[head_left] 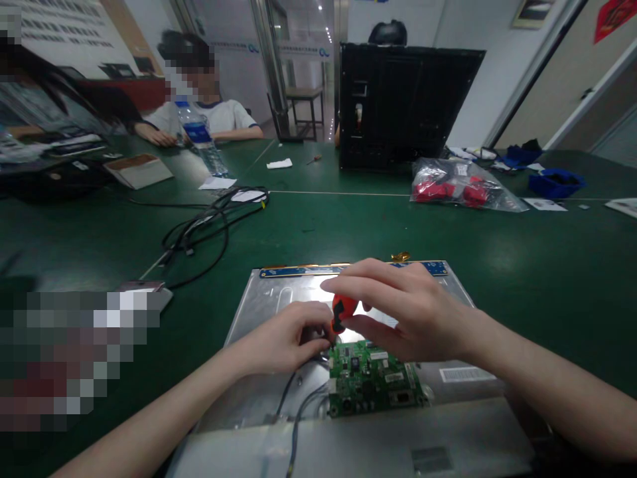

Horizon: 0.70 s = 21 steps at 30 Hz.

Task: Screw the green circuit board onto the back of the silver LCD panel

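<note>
My right hand [413, 309] grips the red and black handle of a screwdriver [343, 312], held upright between thumb and fingers, with the index finger stretched over it. My left hand [283, 335] is closed beside it, its fingertips by the lower end of the screwdriver; whatever they pinch is hidden. Both hands are over a green circuit board [375, 378], at its upper left corner. The board lies on the silver metal back of a display panel [239, 398], which has a blue strip board [298, 271] along its far edge. Dark cables [294, 431] run from the board's left side.
A black monitor [405, 109] stands at the back of the green table [318, 226]. Red parts lie in a clear plastic bag [462, 186] before it. Coiled black cables [213, 216] and a water bottle [202, 139] are at left. Two people sit across the table.
</note>
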Each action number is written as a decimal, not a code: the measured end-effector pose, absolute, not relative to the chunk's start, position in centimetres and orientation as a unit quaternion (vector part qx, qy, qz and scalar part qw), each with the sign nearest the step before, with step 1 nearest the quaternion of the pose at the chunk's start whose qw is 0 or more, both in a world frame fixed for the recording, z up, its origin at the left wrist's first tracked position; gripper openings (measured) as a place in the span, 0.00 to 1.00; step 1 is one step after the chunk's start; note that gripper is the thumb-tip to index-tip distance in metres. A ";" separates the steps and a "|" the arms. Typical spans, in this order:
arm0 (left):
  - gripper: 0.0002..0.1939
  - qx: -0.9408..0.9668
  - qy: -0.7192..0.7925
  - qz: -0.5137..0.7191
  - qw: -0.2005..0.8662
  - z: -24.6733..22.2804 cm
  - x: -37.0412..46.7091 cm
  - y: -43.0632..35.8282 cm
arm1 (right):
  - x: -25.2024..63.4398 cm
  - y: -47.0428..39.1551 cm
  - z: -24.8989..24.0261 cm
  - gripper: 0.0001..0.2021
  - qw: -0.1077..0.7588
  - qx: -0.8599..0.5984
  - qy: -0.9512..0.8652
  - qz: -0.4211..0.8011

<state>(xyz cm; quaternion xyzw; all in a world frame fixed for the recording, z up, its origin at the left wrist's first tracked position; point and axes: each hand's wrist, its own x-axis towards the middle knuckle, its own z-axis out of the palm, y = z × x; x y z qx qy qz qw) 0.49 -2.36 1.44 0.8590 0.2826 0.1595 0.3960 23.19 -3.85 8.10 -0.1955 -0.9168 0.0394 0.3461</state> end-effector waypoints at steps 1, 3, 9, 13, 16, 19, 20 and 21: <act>0.05 0.860 0.283 0.161 0.394 1.4 0.5 -2.3 | 23.2 -3.7 8.0 0.14 0.348 -0.195 -0.916 0.044; 0.05 0.862 0.282 0.164 0.388 1.4 0.4 -2.3 | 23.3 -3.4 8.0 0.13 0.351 -0.193 -0.915 0.049; 0.04 0.860 0.282 0.161 0.393 1.5 0.6 -2.4 | 23.6 -3.7 8.3 0.13 0.330 -0.191 -0.924 0.038; 0.06 0.853 0.277 0.164 0.411 1.4 0.7 -2.3 | 23.4 -4.4 8.7 0.18 0.312 -0.180 -0.931 0.054; 0.06 0.852 0.268 0.163 0.419 1.3 0.6 -2.3 | 23.4 -4.4 8.7 0.20 0.308 -0.178 -0.932 0.075; 0.05 0.856 0.271 0.161 0.409 1.4 0.6 -2.2 | 23.5 -4.2 8.6 0.18 0.307 -0.191 -0.929 0.076; 0.05 0.858 0.272 0.160 0.406 1.4 0.6 -2.2 | 23.5 -4.1 8.5 0.17 0.306 -0.194 -0.929 0.075; 0.04 0.858 0.274 0.158 0.405 1.4 0.6 -2.3 | 23.5 -4.1 8.5 0.16 0.305 -0.198 -0.929 0.074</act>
